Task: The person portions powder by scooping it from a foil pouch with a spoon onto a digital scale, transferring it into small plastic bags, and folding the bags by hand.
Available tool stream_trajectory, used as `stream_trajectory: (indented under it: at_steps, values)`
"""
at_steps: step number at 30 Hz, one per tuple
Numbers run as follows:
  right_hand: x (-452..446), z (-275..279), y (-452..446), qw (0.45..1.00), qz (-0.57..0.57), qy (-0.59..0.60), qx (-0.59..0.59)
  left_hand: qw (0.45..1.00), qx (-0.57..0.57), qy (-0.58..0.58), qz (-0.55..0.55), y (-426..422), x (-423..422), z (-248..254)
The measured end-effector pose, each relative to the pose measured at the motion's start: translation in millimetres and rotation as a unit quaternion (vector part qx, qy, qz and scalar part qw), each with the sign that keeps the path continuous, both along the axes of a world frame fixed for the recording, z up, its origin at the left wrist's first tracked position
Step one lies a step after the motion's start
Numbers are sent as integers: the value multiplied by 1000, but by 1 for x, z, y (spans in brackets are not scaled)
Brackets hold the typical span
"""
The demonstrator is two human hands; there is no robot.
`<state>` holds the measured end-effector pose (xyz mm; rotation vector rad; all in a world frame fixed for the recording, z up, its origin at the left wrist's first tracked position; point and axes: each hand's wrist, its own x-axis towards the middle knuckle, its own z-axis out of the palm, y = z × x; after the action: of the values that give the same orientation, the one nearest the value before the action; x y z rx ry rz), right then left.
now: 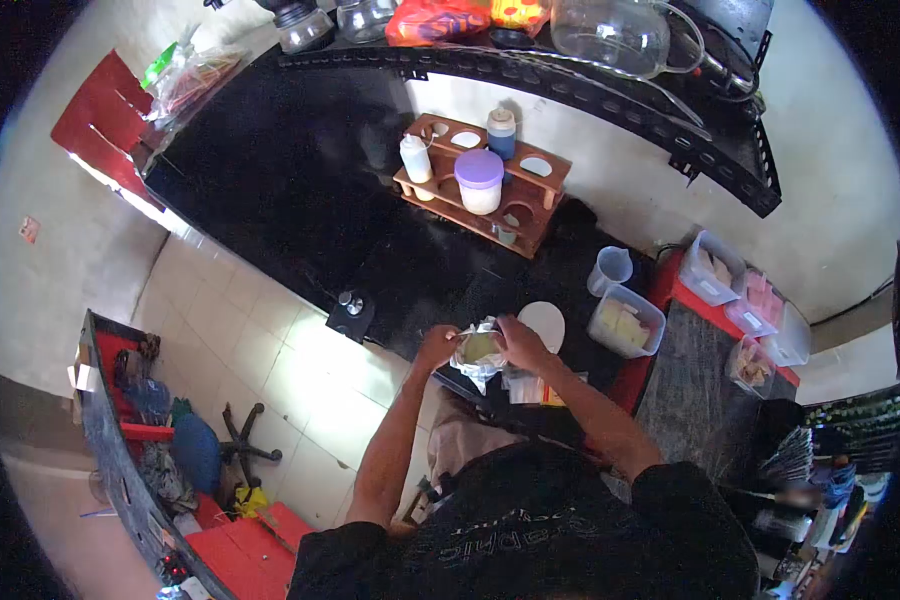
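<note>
A crinkled, whitish wrapper [480, 379] with a pale yellow-green middle [480, 347] is at the front edge of the black table; whether a bowl is under it I cannot tell. My left hand [437, 347] is closed on the wrapper's left edge. On the opposite side, my right hand [520, 342] grips its right edge, with the fingertips partly hidden. Just beyond my right hand lies a round white disc [543, 327]. A small plastic packet [530, 388] with a coloured edge lies below my right wrist.
A wooden rack [470, 221] holds a purple-lidded tub [479, 182] and squeeze bottles. To the right stand a clear cup [611, 268] and a plastic tub [626, 322], with more tubs beyond. A small dark device [350, 316] sits at the table's left edge. A metal shelf [530, 72] hangs above.
</note>
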<state>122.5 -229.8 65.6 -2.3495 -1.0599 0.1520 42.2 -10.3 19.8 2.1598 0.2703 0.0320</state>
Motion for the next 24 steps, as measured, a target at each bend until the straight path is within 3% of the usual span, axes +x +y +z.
stream_trajectory:
  at_steps: [1, 3, 6, 9, 11, 14, 15, 17, 18, 19, 20, 21, 22, 24]
  values:
    - [-1, 9, 1, 1000, -2, -1, 0, 1000, 10, 16, -20, 0, 2, 6]
    - [-4, 29, 10, 970, 2, -71, 233, 999, 30, 35, -25, 3, 8, 8]
    - [8, 23, 12, 988, 68, 12, 141, 999, 46, -3, -26, 8, 1, 16]
    - [17, 4, 16, 979, 99, 4, 177, 995, 68, -59, -45, 10, 2, 17]
    - [18, -8, 20, 981, 85, -3, 176, 1000, 10, 15, -6, 7, 2, 27]
    - [13, -2, 22, 986, 46, 5, 159, 996, 26, -52, 63, -3, -5, 30]
    - [10, 5, 24, 989, 16, 20, 144, 975, 65, -153, 148, -14, -9, 24]
    - [4, -4, 26, 988, -25, 0, 153, 892, 313, -205, 256, -41, -28, 41]
    - [1, -8, 24, 984, -66, -22, 161, 907, 254, -107, 317, -57, -38, 32]
    - [-2, -7, 24, 984, -68, -21, 160, 908, 254, -106, 315, -71, -35, 36]
    - [-7, -3, 25, 981, -115, 23, 153, 918, 67, 16, 391, -86, -35, 43]
    - [-12, 0, 26, 974, -160, 67, 145, 875, -123, 138, 447, -94, -39, 49]
    - [-16, 3, 28, 974, -159, 71, 142, 824, -380, 137, 398, -85, -44, 1]
    - [-24, 6, 31, 967, -168, 132, 139, 881, -266, 82, 382, -76, -43, -13]
